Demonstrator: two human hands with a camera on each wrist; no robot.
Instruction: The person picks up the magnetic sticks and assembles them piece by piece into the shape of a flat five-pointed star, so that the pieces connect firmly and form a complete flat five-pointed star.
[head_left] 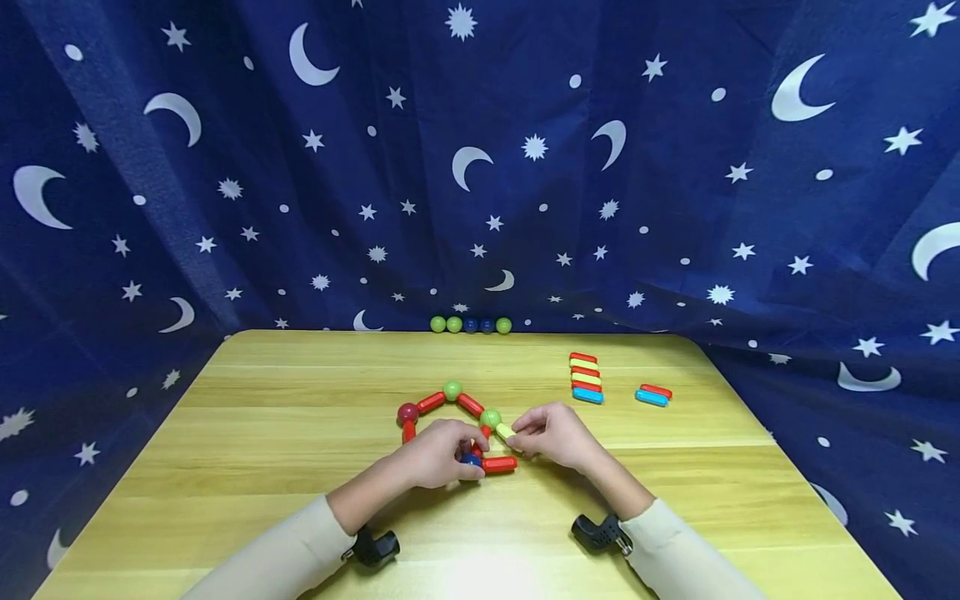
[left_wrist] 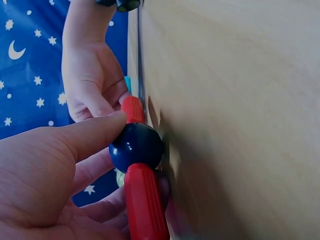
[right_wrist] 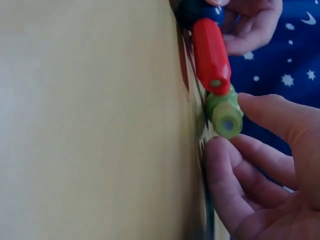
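A ring of magnetic rods and balls lies on the table. My left hand (head_left: 437, 454) pinches its dark blue ball (left_wrist: 136, 147) between thumb and fingers. From that ball a red rod (head_left: 499, 465) points right, its far end free. My right hand (head_left: 558, 435) pinches a yellow rod (head_left: 505, 432), whose other end meets a light green ball (head_left: 491, 418). Red rods link this ball to a second green ball (head_left: 452, 391) at the top and to the blue ball. A dark red ball (head_left: 407, 413) forms the left corner; my left hand hides the ring's near-left part.
On the wooden table (head_left: 300, 433), several red, yellow and blue rods (head_left: 587, 378) stand in a column at the right. Farther right lie a red rod (head_left: 656, 390) and a blue rod (head_left: 651, 398). Green and dark blue balls (head_left: 471, 325) line the back edge, before a starry curtain (head_left: 480, 167).
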